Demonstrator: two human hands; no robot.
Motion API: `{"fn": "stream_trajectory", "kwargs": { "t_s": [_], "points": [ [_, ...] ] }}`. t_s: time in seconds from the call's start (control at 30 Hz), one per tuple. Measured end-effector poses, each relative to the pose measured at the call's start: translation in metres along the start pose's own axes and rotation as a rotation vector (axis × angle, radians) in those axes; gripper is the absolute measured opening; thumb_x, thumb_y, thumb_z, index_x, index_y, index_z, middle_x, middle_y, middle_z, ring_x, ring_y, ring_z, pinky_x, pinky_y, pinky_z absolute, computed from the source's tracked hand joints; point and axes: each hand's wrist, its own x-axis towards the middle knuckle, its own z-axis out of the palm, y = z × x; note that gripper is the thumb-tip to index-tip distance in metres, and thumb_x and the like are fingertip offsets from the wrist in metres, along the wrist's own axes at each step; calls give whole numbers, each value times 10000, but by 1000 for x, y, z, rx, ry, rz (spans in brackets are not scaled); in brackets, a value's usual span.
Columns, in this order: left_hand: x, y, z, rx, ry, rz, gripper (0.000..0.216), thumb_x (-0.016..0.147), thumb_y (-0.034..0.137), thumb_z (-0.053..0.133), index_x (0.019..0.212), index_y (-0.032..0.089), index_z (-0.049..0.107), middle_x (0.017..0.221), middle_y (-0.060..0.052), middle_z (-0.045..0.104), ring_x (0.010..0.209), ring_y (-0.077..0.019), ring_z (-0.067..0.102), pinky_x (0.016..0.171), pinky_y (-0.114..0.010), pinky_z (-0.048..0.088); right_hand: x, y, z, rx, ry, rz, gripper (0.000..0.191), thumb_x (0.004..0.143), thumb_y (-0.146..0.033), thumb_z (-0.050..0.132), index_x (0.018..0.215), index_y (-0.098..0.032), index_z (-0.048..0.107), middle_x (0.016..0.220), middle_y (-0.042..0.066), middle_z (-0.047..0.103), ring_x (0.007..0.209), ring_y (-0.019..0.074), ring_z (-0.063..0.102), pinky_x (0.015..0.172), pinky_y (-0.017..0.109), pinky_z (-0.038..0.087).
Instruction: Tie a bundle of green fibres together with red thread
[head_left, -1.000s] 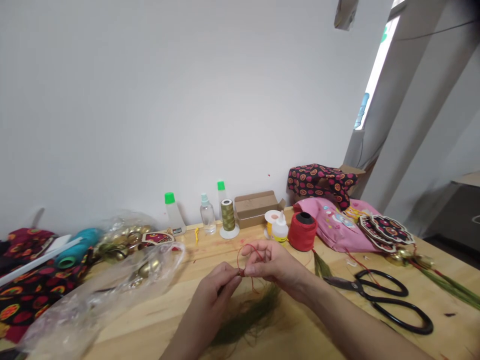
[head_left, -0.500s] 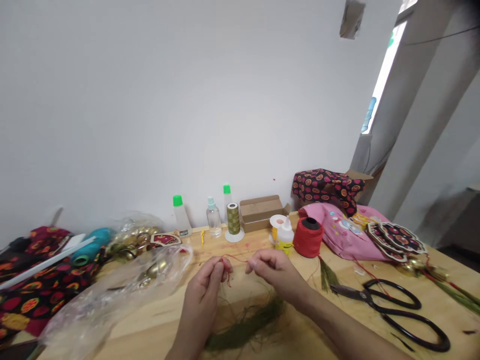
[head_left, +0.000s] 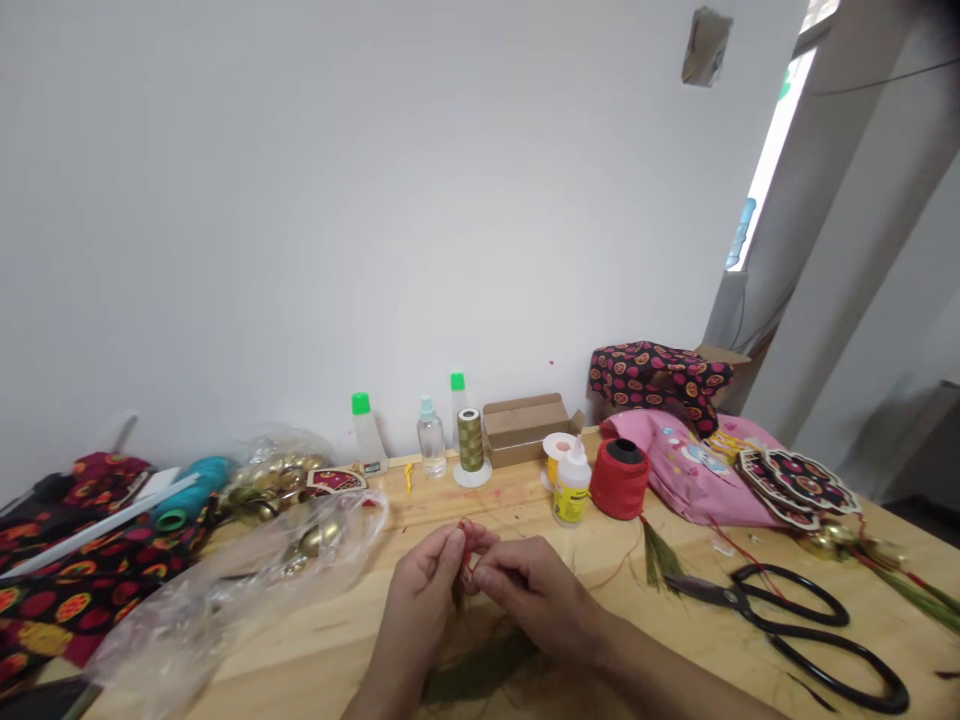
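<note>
Both hands meet at table (head_left: 360, 640) centre, just above the wood.

Left hand (head_left: 421, 585): fingers curled, thumb and forefinger pinching a short piece of red thread (head_left: 466, 541) at its upper end.

Right hand (head_left: 529, 592): fingers closed, tips pressed onto the same red thread from the other side. The 2 hands touch at the fingertips. The thread shows only as a small red loop between them; a knot cannot be made out.

Green fibre bundle (head_left: 476, 678): lies flat on the table directly under the hands, partly hidden by the wrists.

Surroundings:
- Red spool (head_left: 619, 480) stands upright behind the right hand, glue bottle (head_left: 571, 490) just beside it on its left.
- Olive spool (head_left: 470, 447) and cardboard box (head_left: 525, 426) sit near the wall.
- 2 green-capped bottles (head_left: 365, 432) and a clear spray bottle (head_left: 429, 441) stand at the wall.
- Black scissors (head_left: 799, 620) lie closed, well to the right.
- Clear plastic bag (head_left: 240, 595) holding brass bells lies to the left.
- Pink cloth (head_left: 686, 465) lies behind the scissors.
</note>
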Motion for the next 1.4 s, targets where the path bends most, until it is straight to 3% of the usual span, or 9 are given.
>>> {"fn": "stream_trajectory", "kwargs": {
  "t_s": [0.23, 0.4, 0.5, 0.57, 0.67, 0.73, 1.03, 1.27, 1.4],
  "points": [
    [-1, -7, 0, -163, -93, -83, 240, 732, 361, 521, 731, 154, 642, 639, -13, 618, 555, -124, 471, 561, -241, 364, -1, 2, 3, -62, 10, 52, 258, 797, -210, 428, 635, -135, 615, 535, -39, 435, 502, 84, 384, 496, 186, 293],
    [-2, -8, 0, -178, -163, -50, 249, 757, 338, 492, 638, 144, 593, 532, 24, 488, 540, -111, 405, 533, -224, 322, -1, 3, 4, -67, 13, 53, 291, 832, -250, 385, 661, -135, 591, 543, -41, 398, 504, 77, 355, 482, 184, 278],
    [-1, -7, -2, -105, -170, -12, 261, 765, 335, 480, 600, 152, 566, 540, 30, 467, 541, -108, 383, 537, -223, 318, 1, 4, 2, -154, 24, 51, 336, 839, -295, 374, 625, -137, 579, 497, -52, 345, 462, 72, 309, 441, 186, 248],
    [0, -6, -3, -28, -143, 11, 249, 761, 337, 482, 609, 161, 573, 560, 28, 487, 554, -113, 398, 548, -223, 326, 2, 3, -1, -253, 94, 17, 301, 820, -290, 410, 619, -145, 580, 494, -47, 386, 472, 81, 348, 466, 194, 281],
    [0, -4, -4, 123, -77, 64, 214, 746, 334, 496, 644, 176, 598, 610, 18, 550, 616, -137, 459, 593, -227, 348, 3, -2, -6, -392, 288, -110, 130, 755, -246, 504, 715, -159, 592, 668, 15, 535, 681, 146, 473, 641, 257, 355],
    [0, -2, -3, 227, -52, 100, 186, 739, 321, 502, 666, 187, 607, 651, 11, 585, 669, -158, 498, 627, -236, 363, 2, -8, -10, -432, 383, -199, 97, 730, -219, 523, 779, -160, 582, 785, 55, 551, 799, 181, 477, 715, 303, 351],
    [-4, -2, -1, 494, -135, 294, 185, 782, 264, 440, 769, 200, 613, 807, -31, 625, 815, -189, 533, 747, -265, 370, -2, -7, -8, -589, 361, -255, 31, 689, -156, 534, 709, -177, 546, 719, 20, 572, 734, 172, 486, 667, 298, 336],
    [-2, -5, 1, 449, -195, 187, 184, 779, 262, 449, 670, 197, 583, 680, -2, 591, 698, -174, 516, 673, -257, 357, 1, -6, -19, -720, 327, -244, 23, 662, -150, 543, 643, -162, 548, 605, 9, 571, 607, 146, 475, 573, 262, 321],
    [-2, -8, 4, 180, -310, 14, 219, 763, 266, 480, 586, 172, 568, 585, 4, 559, 643, -152, 501, 616, -238, 361, 4, -4, -26, -677, 337, -250, 73, 661, -110, 525, 633, -166, 563, 596, 5, 575, 595, 132, 479, 572, 246, 335]
  ]
}}
